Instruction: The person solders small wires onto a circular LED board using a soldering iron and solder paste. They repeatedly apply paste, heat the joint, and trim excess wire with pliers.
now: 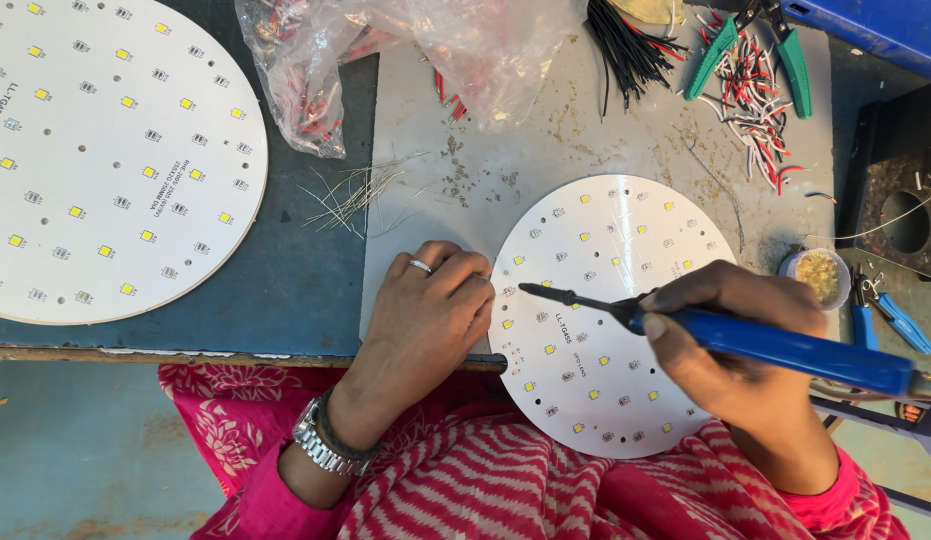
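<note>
A round white LED board lies at lower centre, overhanging the table edge. The left hand, fingers curled, presses its rim; the right hand grips a blue-handled soldering iron, tip over the board. Green pliers sit upper right.

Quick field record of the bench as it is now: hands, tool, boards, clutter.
left hand: fist resting at the left edge of the round LED board
right hand: gripping the blue soldering iron, tip over the board
second LED board: far left, untouched
green pliers: top right, by wire scraps
plastic bag: top centre
</note>
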The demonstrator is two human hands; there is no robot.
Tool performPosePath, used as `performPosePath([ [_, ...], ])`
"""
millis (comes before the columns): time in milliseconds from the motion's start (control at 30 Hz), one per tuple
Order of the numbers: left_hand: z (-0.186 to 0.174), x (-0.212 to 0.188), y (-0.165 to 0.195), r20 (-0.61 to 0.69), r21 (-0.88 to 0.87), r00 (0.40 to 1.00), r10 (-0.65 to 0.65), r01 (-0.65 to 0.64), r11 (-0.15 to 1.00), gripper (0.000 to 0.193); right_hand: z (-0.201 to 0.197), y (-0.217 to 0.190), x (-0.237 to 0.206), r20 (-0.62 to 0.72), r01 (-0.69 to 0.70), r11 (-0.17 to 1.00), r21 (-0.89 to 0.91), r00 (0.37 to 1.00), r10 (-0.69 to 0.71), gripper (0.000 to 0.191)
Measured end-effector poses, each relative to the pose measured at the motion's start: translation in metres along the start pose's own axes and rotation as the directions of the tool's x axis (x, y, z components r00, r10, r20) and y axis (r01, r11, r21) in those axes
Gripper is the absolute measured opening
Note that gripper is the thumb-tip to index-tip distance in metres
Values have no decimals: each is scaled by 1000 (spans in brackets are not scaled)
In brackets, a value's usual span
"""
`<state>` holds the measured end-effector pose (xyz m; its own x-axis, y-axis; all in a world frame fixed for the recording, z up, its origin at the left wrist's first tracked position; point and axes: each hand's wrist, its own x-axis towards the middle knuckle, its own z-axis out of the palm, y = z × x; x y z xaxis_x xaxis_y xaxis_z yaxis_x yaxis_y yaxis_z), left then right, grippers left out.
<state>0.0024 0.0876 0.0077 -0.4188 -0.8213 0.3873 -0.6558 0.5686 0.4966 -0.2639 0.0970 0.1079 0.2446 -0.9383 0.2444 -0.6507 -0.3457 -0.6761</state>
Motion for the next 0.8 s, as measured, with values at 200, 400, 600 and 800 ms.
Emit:
performPosePath([
  [200, 0, 1, -1, 9, 1, 1000, 1, -1, 1000, 11, -5, 3, -1, -20, -47, 999, 19, 999, 47, 10],
  [400, -1, -1, -3, -2, -28, 999, 36, -36, 999, 11, -1, 2, -1, 2, -29, 999, 34, 1000, 29, 12],
  [600, -4, -2, -3, 5, -97, 1000, 26, -25, 995, 11, -6, 9, -9, -28, -72, 997, 39, 997, 73, 11],
  [800, -6, -7, -5, -34, -221, 998, -45, 36, 975, 26, -45, 51, -49, -369, -35, 946, 322, 916, 160, 10],
])
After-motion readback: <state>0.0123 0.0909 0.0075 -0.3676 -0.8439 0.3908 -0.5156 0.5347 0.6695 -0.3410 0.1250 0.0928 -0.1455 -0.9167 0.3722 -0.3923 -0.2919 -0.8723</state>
